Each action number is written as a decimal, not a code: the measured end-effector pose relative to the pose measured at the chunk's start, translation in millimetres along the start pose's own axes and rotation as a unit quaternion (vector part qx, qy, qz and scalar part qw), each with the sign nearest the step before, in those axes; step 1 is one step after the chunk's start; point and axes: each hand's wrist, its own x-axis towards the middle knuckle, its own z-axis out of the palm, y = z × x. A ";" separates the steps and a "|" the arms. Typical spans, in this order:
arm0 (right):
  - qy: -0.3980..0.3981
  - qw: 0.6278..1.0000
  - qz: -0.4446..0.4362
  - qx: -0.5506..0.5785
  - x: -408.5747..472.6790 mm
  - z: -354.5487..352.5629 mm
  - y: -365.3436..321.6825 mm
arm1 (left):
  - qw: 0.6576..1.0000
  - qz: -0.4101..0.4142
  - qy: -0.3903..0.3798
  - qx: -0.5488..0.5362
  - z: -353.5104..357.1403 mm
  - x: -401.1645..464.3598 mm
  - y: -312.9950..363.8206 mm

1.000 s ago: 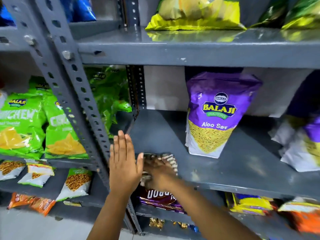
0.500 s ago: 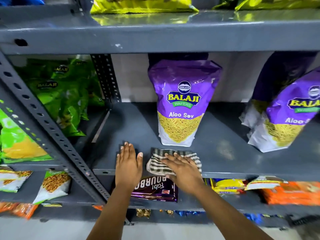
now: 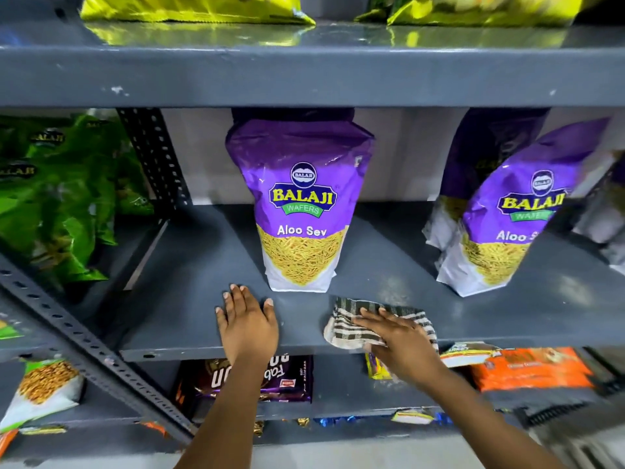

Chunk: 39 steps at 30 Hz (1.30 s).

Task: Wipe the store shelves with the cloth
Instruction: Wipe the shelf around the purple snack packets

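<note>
A grey metal shelf (image 3: 189, 286) runs across the middle of the view. On its front edge lies a striped dark-and-white cloth (image 3: 348, 328). My right hand (image 3: 395, 336) presses flat on the cloth, fingers spread and pointing left. To the left, my left hand (image 3: 247, 324) rests flat on the bare shelf, fingers apart, holding nothing. A purple Aloo Sev bag (image 3: 301, 204) stands upright just behind both hands.
More purple bags (image 3: 507, 211) lean at the right of the same shelf. Green bags (image 3: 57, 198) fill the bay to the left, past a perforated upright (image 3: 84, 346). Yellow bags (image 3: 189, 8) sit on the shelf above; biscuit packs (image 3: 250, 380) and orange packs (image 3: 527, 367) below.
My right hand has slid the cloth to the right along the shelf's front edge. My left hand stays flat on the shelf. The view has shifted right.
</note>
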 end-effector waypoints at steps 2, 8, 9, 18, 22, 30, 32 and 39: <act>-0.046 0.992 0.014 0.117 8.4 -23.3 6.0 | 1.000 -0.006 0.009 0.015 3.0 0.6 0.3; 0.148 0.953 0.092 0.247 85.1 -97.0 26.4 | 1.000 -0.005 0.019 0.022 4.9 1.1 0.8; 0.161 0.963 0.092 0.196 101.7 -103.3 30.1 | 1.000 -0.005 0.020 0.023 5.0 1.2 0.2; -0.089 0.990 0.109 -0.003 190.7 -63.5 64.5 | 0.999 -0.013 0.047 0.024 11.1 3.3 -2.0; -0.050 0.992 0.112 0.031 196.3 -46.8 73.2 | 0.998 -0.007 0.068 0.014 13.0 3.6 -2.1; -0.033 0.948 0.131 0.287 158.2 -36.2 67.9 | 0.999 -0.015 0.027 0.031 7.8 0.9 -0.6; -0.033 0.936 0.136 0.323 146.6 -28.9 69.4 | 0.999 -0.010 0.021 0.033 6.9 0.6 -0.5; -0.029 0.921 0.135 0.365 95.8 -15.3 62.4 | 0.999 -0.001 0.016 0.028 4.2 -0.7 0.0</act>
